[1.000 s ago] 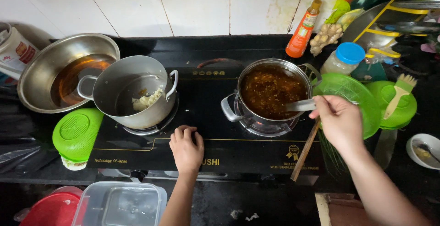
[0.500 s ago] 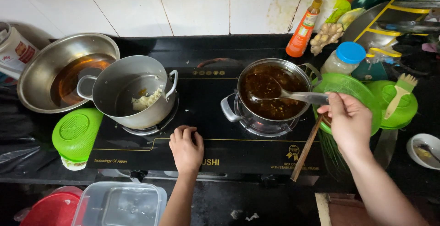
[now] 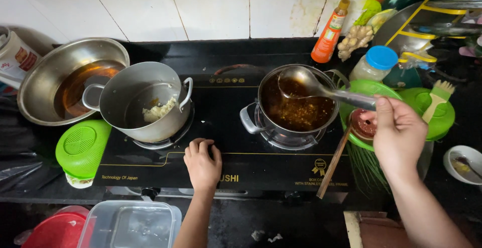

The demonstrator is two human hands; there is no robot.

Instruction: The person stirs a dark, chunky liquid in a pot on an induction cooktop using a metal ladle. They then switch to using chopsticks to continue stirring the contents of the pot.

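Note:
My right hand (image 3: 399, 135) grips the handle of a metal ladle (image 3: 306, 84), whose bowl is lifted above the steel pot (image 3: 296, 110) on the right burner and carries brown liquid. That pot holds a dark brown sauce with bits in it. My left hand (image 3: 203, 163) rests with curled fingers on the front of the black gas stove (image 3: 226, 142), between the two burners. On the left burner stands a second steel pot (image 3: 143, 105) with a small heap of chopped garlic inside.
A large steel bowl (image 3: 65, 84) with brown liquid sits far left, a green lidded container (image 3: 83, 150) in front of it. Right of the stove are green plates (image 3: 427, 112), an orange sauce bottle (image 3: 329, 32), a blue-lidded jar (image 3: 375, 63), ginger, wooden chopsticks (image 3: 334, 162).
The ladle has come up out of the sauce and now hangs over the right pot with liquid in it. My left hand has stayed on the stove front.

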